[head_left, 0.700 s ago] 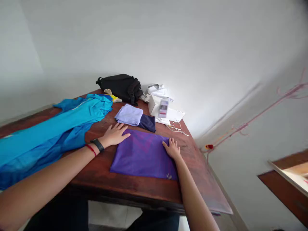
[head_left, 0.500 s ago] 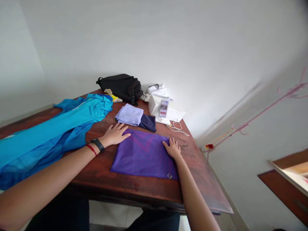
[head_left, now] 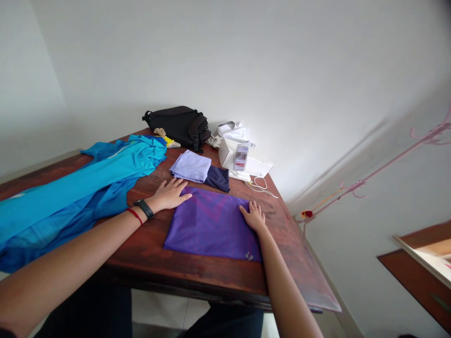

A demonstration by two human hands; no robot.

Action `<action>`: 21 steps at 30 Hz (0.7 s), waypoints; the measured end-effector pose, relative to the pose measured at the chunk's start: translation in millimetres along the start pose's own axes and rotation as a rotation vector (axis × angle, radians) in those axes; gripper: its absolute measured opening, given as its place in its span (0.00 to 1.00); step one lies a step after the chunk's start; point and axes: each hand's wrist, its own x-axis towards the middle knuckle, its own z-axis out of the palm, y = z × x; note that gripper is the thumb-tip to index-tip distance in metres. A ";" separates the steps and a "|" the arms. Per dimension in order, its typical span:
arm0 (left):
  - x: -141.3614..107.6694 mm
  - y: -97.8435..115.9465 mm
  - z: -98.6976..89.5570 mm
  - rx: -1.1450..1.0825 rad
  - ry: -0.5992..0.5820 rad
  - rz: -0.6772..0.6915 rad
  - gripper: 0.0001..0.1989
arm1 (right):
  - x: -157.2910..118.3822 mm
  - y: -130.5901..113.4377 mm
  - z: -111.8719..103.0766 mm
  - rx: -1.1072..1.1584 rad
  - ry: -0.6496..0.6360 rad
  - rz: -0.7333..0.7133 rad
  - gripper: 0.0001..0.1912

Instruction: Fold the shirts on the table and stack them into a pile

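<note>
Touching purple cloth [head_left: 211, 230]: left grip [head_left: 169, 193], right grip [head_left: 252, 216], both released, fingers spread
Counter [head_left: 285, 244]: black bag [head_left: 176, 123] at back, blue garment [head_left: 105, 173] left

left wrist: black band [head_left: 143, 208], thin red cord [head_left: 135, 216] | forearms: bare, sleeveless | legs: dark trousers [head_left: 225, 321]

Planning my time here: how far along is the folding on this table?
The lilac cloth and navy cloth look done: both appear folded small. In hand is the purple cloth, flat, with the left hand at its far left corner and the right hand near its far right one. The blue clothing looks left to do, lying long and loose.
</note>
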 end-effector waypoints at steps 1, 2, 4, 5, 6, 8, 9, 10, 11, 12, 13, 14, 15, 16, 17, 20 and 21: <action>0.2 -0.3 0.5 -0.001 0.002 0.002 0.42 | 0.0 -0.1 0.0 0.001 0.002 0.000 0.44; 0.4 -0.6 0.9 -0.001 0.004 0.004 0.42 | 0.1 -0.1 0.0 0.002 0.005 0.000 0.44; 0.5 -1.0 1.5 -0.005 0.007 0.005 0.41 | 0.1 0.0 0.1 0.004 0.008 0.000 0.44; 0.5 -1.0 1.4 -0.008 0.007 0.005 0.41 | 0.1 0.0 0.1 0.003 0.008 0.000 0.44; 0.3 -0.9 1.2 -0.009 0.004 0.004 0.41 | 0.1 0.0 0.0 0.002 0.008 -0.001 0.44; -0.2 -0.2 -0.1 -0.009 -0.006 0.001 0.42 | -0.1 0.0 -0.3 -0.002 0.008 -0.002 0.44; -0.6 0.2 -1.0 -0.009 -0.012 0.000 0.42 | -0.3 -0.1 -0.5 -0.004 0.007 -0.003 0.44; -1.0 0.7 -1.9 -0.011 -0.017 -0.002 0.41 | -0.5 -0.2 -0.7 -0.005 0.006 -0.003 0.44; -1.3 1.2 -2.9 -0.012 -0.021 -0.005 0.41 | -0.7 -0.3 -0.9 -0.006 0.008 -0.004 0.44; -1.7 1.6 -3.7 -0.013 -0.023 -0.007 0.41 | -0.9 -0.5 -1.0 -0.004 0.011 -0.006 0.44; -2.0 1.9 -4.3 -0.013 -0.022 -0.007 0.41 | -1.1 -0.7 -1.2 -0.001 0.015 -0.007 0.44; -2.2 2.1 -4.7 -0.013 -0.023 -0.006 0.41 | -1.3 -0.9 -1.2 0.002 0.019 -0.009 0.44; -2.3 2.1 -4.9 -0.011 -0.023 -0.005 0.41 | -1.4 -1.0 -1.3 0.005 0.021 -0.010 0.44; -2.4 2.0 -4.8 -0.011 -0.023 -0.004 0.42 | -1.4 -1.1 -1.3 0.007 0.021 -0.010 0.44; -2.2 1.6 -4.6 -0.012 -0.022 -0.003 0.42 | -1.4 -1.1 -1.2 0.006 0.020 -0.008 0.44; -1.2 0.0 -3.1 -0.022 -0.025 -0.003 0.42 | -0.8 -0.8 -0.8 -0.003 0.011 -0.001 0.44; -0.8 -0.6 -2.5 -0.024 -0.026 -0.003 0.42 | -0.5 -0.6 -0.5 -0.004 0.012 0.000 0.44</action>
